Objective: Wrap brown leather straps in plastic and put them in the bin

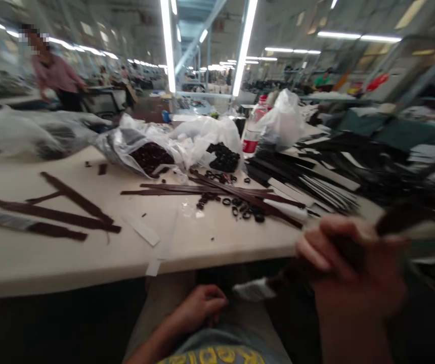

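Note:
My right hand [350,260], smeared by motion, is raised beyond the table's front edge at the right. Its fingers are wrapped round a dark brown strap [291,270]. One end hangs down toward my lap and carries a whitish wrapping [254,289]; the other end sticks out past the hand at the right. My left hand [204,306] rests low over my lap, fingers curled in, with nothing visible in them. Dark brown straps [217,188] lie crossed on the table ahead, beside small black loops [246,208]. Other brown straps [56,215] lie at the left.
Open plastic bags hold dark brown pieces [151,157] and black pieces [223,156] at the table's back. Near them stands a bottle with a red label [251,134]. Black strips [312,177] are heaped at the right. A person in pink [56,76] stands far left.

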A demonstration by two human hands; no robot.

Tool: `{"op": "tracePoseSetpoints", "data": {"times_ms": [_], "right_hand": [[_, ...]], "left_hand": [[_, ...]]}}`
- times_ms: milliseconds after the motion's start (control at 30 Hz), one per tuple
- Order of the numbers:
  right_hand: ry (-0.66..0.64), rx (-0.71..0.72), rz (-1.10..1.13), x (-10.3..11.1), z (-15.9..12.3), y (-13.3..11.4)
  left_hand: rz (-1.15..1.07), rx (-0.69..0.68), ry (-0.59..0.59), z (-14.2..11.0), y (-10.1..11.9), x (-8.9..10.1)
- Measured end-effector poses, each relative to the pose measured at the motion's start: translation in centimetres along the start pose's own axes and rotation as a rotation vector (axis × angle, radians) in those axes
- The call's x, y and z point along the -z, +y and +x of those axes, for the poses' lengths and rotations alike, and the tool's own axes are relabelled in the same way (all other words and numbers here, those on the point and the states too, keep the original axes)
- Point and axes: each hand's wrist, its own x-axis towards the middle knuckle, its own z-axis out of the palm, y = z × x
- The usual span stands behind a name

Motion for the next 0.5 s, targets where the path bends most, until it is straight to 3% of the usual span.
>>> {"op": "tracePoseSetpoints", "data": {"times_ms": [133, 300, 400, 500], "right_hand": [[0.219, 0.098, 0.117, 2.3, 4.0, -1.7], [0.463, 0.296, 0.105, 6.1, 5.9, -2.5], [0.497, 0.363, 0.099, 7.4, 6.2, -3.8], [0.416, 0.393, 0.122, 7.0, 5.5, -6.5]], "left_hand": [[0.047, -0.014, -0.038, -1.2, 1.0, 0.3], [0.089, -0.001, -0.068, -1.5, 1.0, 0.7], [0.105, -0.017, -0.086, -1.5, 0.5, 0.7], [0.131, -0.014, -0.084, -1.5, 0.3, 0.6]]}}
